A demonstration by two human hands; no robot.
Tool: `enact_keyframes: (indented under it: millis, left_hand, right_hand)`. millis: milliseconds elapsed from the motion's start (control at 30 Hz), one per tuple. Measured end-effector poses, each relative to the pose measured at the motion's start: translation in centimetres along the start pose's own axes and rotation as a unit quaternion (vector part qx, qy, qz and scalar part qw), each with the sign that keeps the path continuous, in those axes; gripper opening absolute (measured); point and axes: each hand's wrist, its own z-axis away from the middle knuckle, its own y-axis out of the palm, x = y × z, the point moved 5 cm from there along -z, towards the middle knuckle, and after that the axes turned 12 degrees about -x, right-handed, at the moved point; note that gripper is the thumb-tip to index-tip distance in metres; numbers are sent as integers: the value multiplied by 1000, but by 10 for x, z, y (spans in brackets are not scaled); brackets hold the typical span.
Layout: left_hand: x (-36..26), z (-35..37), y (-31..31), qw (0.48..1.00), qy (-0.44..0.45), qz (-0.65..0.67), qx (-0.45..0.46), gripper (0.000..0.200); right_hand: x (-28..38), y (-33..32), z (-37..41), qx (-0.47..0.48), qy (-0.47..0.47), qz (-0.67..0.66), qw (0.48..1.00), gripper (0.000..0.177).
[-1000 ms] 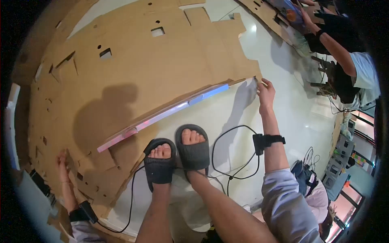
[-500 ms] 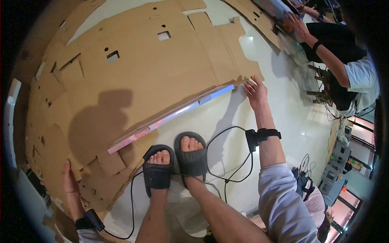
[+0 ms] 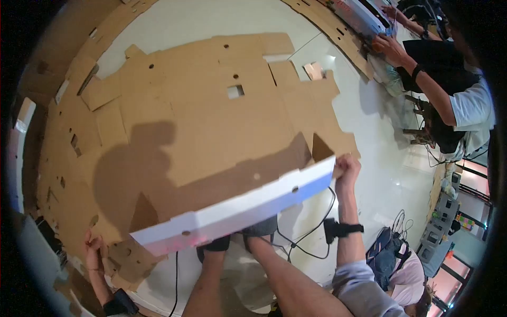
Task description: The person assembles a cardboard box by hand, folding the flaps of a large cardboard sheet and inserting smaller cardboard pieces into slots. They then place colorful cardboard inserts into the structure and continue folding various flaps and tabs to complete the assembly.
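A large, flattened cardboard box [image 3: 206, 132] with cut-outs lies brown side up on the floor. Its near side panel [image 3: 240, 214] stands raised in front of my feet, showing a white, blue and pink printed face. Two end flaps jut inward from this panel. At its right end my right hand [image 3: 347, 169] has its fingers curled against the cardboard; the panel partly hides them. My left hand [image 3: 95, 251] is at the lower left, just off the panel's left end, fingers loosely bent and apart, holding nothing.
A black strap device [image 3: 340, 230] on my right wrist trails a black cable. At the upper right, a person's hand [image 3: 391, 50] works at another printed box [image 3: 359, 16]. Bags [image 3: 396, 259] lie to the right. More cardboard [image 3: 63, 31] lines the left.
The near panel has swung up, showing its broad printed face and covering most of my sandals. My right hand has come nearer to me and curled its fingers. The sheet has shifted toward me.
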Motion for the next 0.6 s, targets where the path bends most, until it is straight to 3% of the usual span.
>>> enact_keyframes:
  millis: [33, 67, 100, 133, 200, 267, 333, 367, 400, 467, 533, 600]
  left_hand:
    - [2, -5, -12, 998, 8, -57, 10, 49]
    - [5, -12, -26, 993, 15, -114, 21, 47]
    - [5, -16, -33, 985, 23, -171, 31, 45]
    - [-15, -15, -31, 980, 101, -169, -34, 42]
    - [-62, -15, -7, 940, 253, -164, -159, 37]
    - [-106, -17, 48, 950, 253, -144, -111, 36]
    - [-157, -2, 118, 929, 307, -190, -79, 39]
    - [-169, -15, 145, 893, 382, -223, -80, 40]
    - [-182, -25, 168, 813, 431, -360, -158, 48]
    - [-189, -76, 197, 773, 490, -353, -197, 58]
    - [-188, -140, 199, 842, 415, -296, -179, 59]
    - [-190, -157, 208, 922, 311, -197, -118, 58]
  right_hand:
    - [-3, -14, 3, 57, 12, 13, 998, 16]
    - [-2, -30, 7, 58, 96, 147, 983, 16]
    - [-6, -43, -5, 36, 27, 236, 971, 17]
    - [-4, -46, -10, 14, -43, 323, 945, 17]
    - [10, -40, -28, -19, -31, 254, 966, 16]
    - [28, 3, -47, 47, -112, 260, 958, 16]
    - [42, 68, -51, 157, -122, 290, 936, 19]
    - [41, 101, -51, 211, -155, 277, 924, 25]
    - [40, 135, -52, 262, -193, 263, 908, 33]
    - [28, 177, -81, 272, -312, 323, 851, 50]
    - [26, 194, -87, 247, -177, 283, 909, 54]
    - [30, 205, -86, 245, -64, 238, 938, 57]
